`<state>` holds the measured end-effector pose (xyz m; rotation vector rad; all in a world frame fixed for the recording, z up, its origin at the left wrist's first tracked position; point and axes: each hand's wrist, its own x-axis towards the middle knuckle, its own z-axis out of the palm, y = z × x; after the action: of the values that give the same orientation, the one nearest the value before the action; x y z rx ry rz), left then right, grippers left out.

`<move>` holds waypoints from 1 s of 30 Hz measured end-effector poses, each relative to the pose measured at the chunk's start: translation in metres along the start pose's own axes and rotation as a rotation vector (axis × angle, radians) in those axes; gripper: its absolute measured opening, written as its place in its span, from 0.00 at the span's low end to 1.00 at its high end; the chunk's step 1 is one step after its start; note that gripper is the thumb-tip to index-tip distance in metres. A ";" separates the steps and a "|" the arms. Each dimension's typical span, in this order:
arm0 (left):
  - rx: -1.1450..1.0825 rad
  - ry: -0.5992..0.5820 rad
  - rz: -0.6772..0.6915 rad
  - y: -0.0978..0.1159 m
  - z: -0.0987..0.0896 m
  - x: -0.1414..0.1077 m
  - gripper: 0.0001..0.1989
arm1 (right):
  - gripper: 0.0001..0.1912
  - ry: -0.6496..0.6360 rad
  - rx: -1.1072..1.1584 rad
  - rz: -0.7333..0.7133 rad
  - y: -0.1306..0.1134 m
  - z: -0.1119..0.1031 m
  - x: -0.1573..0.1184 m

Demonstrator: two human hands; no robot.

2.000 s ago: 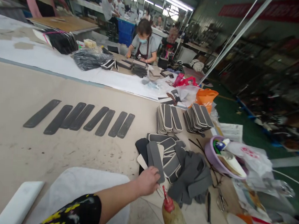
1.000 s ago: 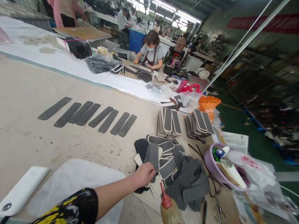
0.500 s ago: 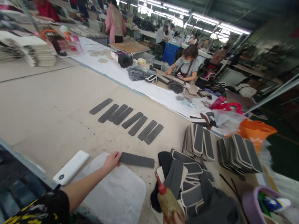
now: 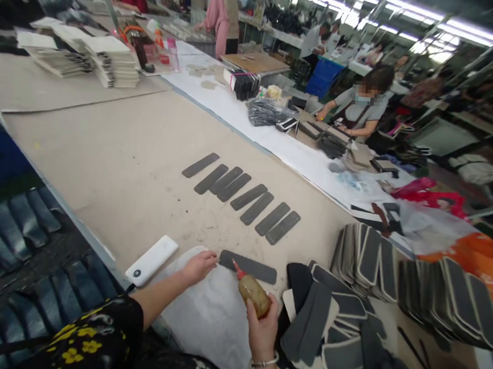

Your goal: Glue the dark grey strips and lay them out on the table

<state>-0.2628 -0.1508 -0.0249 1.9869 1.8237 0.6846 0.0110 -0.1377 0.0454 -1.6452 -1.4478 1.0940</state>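
Left fingers [image 4: 212, 257]: at the left end of the dark strip, slightly curled; we cannot tell whether they pinch it or only rest beside it.
Right fingers [image 4: 252, 313]: wrapped around the squeeze bottle [image 4: 251, 293], its red nozzle [image 4: 238, 271] pointing away from our grip, at the dark strip.
Dark strip [image 4: 261, 270]: flat on the worktop [image 4: 103, 162], right of our left fingers and beyond our right ones.
White sheet [image 4: 208, 318]: under and nearer us than our left fingers, reaching toward our right wrist.
White device [image 4: 152, 260]: left of our left fingers, near them.
Eight laid-out strips [image 4: 249, 197]: in a slanting row beyond both sets of fingers, some overlapping.
Loose pieces [image 4: 310, 320]: heaped to the right of our right fingers.
Bordered stacks [image 4: 366, 256]: farther right and beyond that heap.
Seated person [image 4: 358, 111]: well beyond our fingers, hands at another pile.
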 end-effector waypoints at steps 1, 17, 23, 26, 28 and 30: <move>0.021 -0.010 0.022 -0.002 0.002 -0.001 0.12 | 0.31 0.006 -0.045 -0.038 0.001 0.005 0.002; -0.008 -0.167 -0.074 -0.003 0.000 0.004 0.15 | 0.18 -0.082 -0.264 -0.394 -0.001 0.040 0.016; 0.029 -0.171 -0.067 -0.003 0.000 0.005 0.16 | 0.16 -0.052 -0.276 -0.378 0.006 0.029 0.018; 0.023 -0.167 -0.086 -0.003 0.001 0.005 0.15 | 0.16 -0.013 -0.295 -0.374 0.012 0.016 0.019; 0.027 -0.172 -0.101 -0.004 0.002 0.005 0.15 | 0.17 0.010 -0.312 -0.363 0.015 0.007 0.019; 0.027 -0.171 -0.111 -0.005 0.004 0.005 0.15 | 0.17 0.019 -0.324 -0.349 0.018 -0.002 0.020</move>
<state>-0.2643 -0.1452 -0.0300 1.8815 1.8329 0.4443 0.0212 -0.1210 0.0274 -1.5258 -1.8888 0.6734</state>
